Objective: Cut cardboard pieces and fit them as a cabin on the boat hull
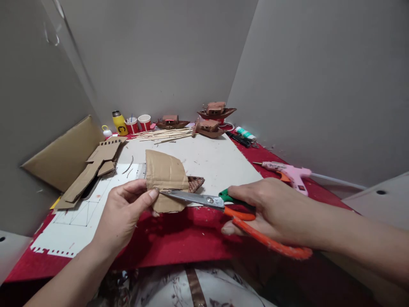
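My left hand [128, 209] pinches the left edge of a curved piece of brown cardboard [166, 170] between thumb and fingers. In my right hand [271, 209] is a pair of scissors [194, 198] with one green and one orange handle. Their blades point left and lie across the lower part of the cardboard, with the tips close to my left thumb. Behind the cardboard's right side, a small brown boat part [196, 183] sticks out, the rest of it hidden.
Cut cardboard pieces [107, 153] lie at the left on a drawn paper sheet [76, 219]. Thin sticks [166, 135], model boats [215, 111], paper cups [144, 123] and a yellow bottle [119, 123] stand at the back. A pink glue gun [287, 170] lies at the right.
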Tool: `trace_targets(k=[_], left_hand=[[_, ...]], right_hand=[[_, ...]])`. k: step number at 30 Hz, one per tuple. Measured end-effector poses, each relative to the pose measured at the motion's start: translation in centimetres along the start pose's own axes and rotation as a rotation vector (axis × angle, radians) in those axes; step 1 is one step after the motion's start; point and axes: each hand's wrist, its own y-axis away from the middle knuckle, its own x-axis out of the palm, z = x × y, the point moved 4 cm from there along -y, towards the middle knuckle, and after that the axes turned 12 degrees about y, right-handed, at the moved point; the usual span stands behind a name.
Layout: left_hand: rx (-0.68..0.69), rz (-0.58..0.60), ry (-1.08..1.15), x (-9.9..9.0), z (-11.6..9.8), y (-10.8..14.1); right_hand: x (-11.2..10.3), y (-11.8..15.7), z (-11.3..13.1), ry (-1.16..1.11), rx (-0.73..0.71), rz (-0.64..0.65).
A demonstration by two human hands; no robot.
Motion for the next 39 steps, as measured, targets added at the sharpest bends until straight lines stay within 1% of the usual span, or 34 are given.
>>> trace_targets(k=[4,7,11,16,20,23,25,28,29,32,35,37,39], left_hand=[[-0.002,0.013,0.009,0.0,0.0,0.0],[-0.046,0.039,-0.002,-0.1,0.1,-0.1],[-0.07,0.056,0.009,-0.2,0.5,-0.3],[-0.006,0.043,0.009,0.0,0.6,-0.2],[0.093,0.023,-0.025,-0.5,-0.2,-0.4],[0.213,-0.08,0.095,-1.6,-1.3,-1.0],[0.267,-0.135,0.205,-2.2,-1.8,-1.4],[0.268,-0.126,0.284,-2.2,-2.1,-1.7],[0.263,-0.114,0.29,-2.1,-2.1,-1.7],[0.254,-0.08,0.292,-1.6,-2.0,-1.7],[0.259,-0.05,0.286,-1.0,-1.8,-1.8],[0.263,-0.043,0.277,-0.8,-1.8,-2.0],[0.26,-0.053,0.27,-0.6,-1.8,-2.3]], right_hand=[[0.2,0.2,-0.2,-0.014,-0.043,-0.016],[0.3,0.4,-0.3,0.039,-0.081,-0.028],[0.6,0.6,-0.4,0.096,-0.083,-0.045],[0.3,0.4,-0.1,0.164,-0.087,-0.125],[-0.9,0.5,-0.2,0.164,-0.075,-0.087],[-1.4,0.7,-1.6,0.24,0.013,-0.077],[-1.2,0.5,-3.2,0.284,0.131,-0.059],[-0.1,-0.5,-6.2,0.328,0.387,-0.007],[0.5,-1.0,-7.0,0.343,0.434,0.02],[2.2,-3.1,-8.7,0.339,0.489,0.066],[3.8,-5.2,-9.7,0.319,0.519,0.112],[4.6,-6.4,-10.1,0.302,0.514,0.109],[4.9,-7.3,-10.3,0.283,0.502,0.081]])
